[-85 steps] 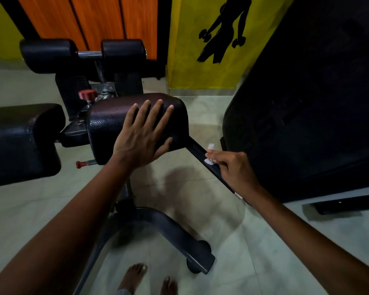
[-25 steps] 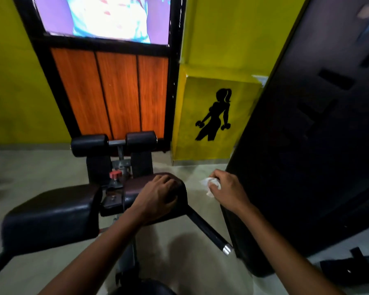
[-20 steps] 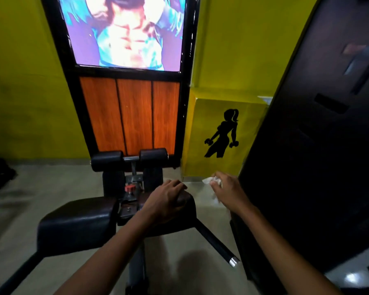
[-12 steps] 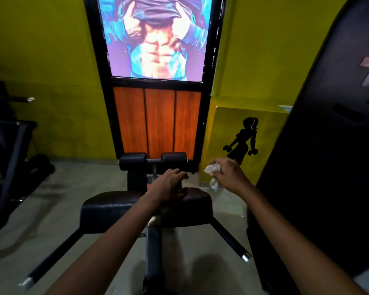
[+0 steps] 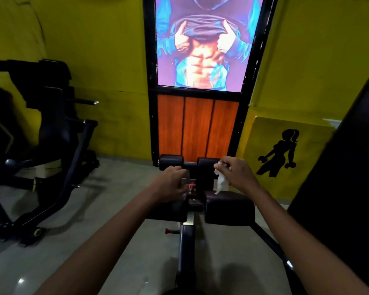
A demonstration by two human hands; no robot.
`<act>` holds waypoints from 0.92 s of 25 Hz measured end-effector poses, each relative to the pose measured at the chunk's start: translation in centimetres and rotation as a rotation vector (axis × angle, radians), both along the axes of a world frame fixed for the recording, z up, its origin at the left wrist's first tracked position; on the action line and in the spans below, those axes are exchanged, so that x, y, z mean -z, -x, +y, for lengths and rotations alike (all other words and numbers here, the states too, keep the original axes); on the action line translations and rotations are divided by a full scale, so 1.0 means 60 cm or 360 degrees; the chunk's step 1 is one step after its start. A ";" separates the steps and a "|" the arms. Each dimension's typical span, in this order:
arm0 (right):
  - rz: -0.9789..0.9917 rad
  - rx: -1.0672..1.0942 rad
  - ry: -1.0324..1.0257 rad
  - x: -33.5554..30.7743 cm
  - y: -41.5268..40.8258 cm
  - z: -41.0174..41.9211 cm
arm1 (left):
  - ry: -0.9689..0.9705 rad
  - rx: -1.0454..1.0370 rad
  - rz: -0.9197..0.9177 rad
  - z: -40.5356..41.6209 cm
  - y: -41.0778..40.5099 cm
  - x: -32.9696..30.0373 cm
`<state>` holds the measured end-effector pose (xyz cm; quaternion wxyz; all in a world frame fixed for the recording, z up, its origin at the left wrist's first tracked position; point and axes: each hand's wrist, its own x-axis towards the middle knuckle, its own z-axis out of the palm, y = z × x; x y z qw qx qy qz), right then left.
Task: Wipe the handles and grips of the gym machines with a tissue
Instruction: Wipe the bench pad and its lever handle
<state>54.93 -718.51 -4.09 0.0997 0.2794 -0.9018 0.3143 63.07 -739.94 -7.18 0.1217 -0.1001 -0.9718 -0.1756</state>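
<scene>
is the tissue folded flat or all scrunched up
Scrunched up. The tissue is a crumpled wad pinched in the right hand, with a twisted tail hanging below the fingers, above the black pad.

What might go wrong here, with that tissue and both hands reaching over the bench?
1. The tissue is pinched only at its top by the right hand; most of it dangles, so it may tear or slip and fall to the floor.
2. The left hand sits close to the red knob and the metal bracket between the pads, where fingers might get pinched.
3. The person leans over the right pad and might lose balance.
</scene>
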 end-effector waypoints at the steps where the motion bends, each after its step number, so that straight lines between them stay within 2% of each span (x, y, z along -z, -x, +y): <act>1: -0.0005 0.0000 0.0003 0.002 -0.016 -0.025 | 0.0008 -0.0013 0.0005 -0.027 -0.017 -0.001; 6: -0.0022 0.0123 0.0089 0.029 -0.107 -0.155 | 0.0052 0.0050 -0.0022 -0.155 -0.107 -0.002; 12: -0.0070 0.0113 0.0113 0.057 -0.194 -0.280 | 0.0048 0.0112 -0.0070 -0.267 -0.169 0.011; 23: -0.0105 0.0242 0.0109 0.071 -0.140 -0.356 | 0.0057 0.0202 -0.0019 -0.363 -0.080 0.007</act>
